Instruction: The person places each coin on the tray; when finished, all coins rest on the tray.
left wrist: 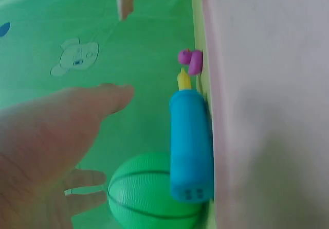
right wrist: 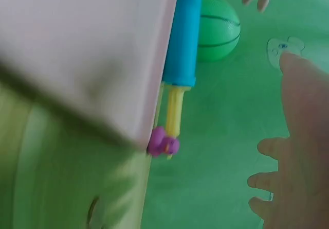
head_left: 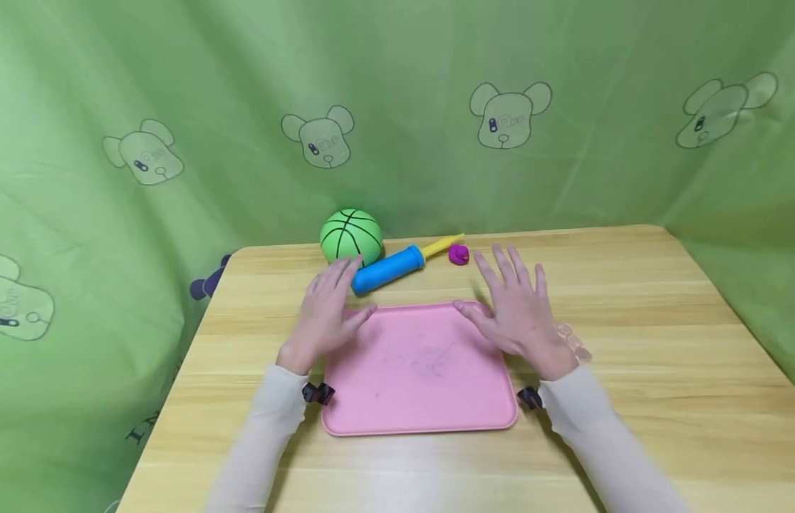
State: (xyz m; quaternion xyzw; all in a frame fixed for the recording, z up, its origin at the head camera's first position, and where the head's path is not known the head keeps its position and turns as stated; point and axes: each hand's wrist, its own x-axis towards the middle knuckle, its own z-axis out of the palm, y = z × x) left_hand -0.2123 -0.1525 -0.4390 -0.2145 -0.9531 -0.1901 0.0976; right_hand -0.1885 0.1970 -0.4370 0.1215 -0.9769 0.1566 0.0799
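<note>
Both hands hover over a pink tray [head_left: 417, 406] on the wooden table, holding nothing. My left hand [head_left: 323, 317] is above the tray's left side, fingers extended toward a green ball [head_left: 350, 235] with black basketball lines. Fingers spread, my right hand [head_left: 516, 313] is over the tray's far right corner. Beyond the tray lies a blue hand pump [head_left: 390, 271] with a yellow nozzle, slanting away to the right. A small purple toy duck [head_left: 459, 254] sits by the nozzle tip. The left wrist view shows the pump [left wrist: 190, 146] beside the ball [left wrist: 149, 193].
Right of the tray, several small translucent round pieces [head_left: 573, 342] lie partly behind the right wrist. A green curtain [head_left: 410, 85] with bear faces hangs along the table's back and sides. Something purple [head_left: 209, 279] pokes out past the table's left edge.
</note>
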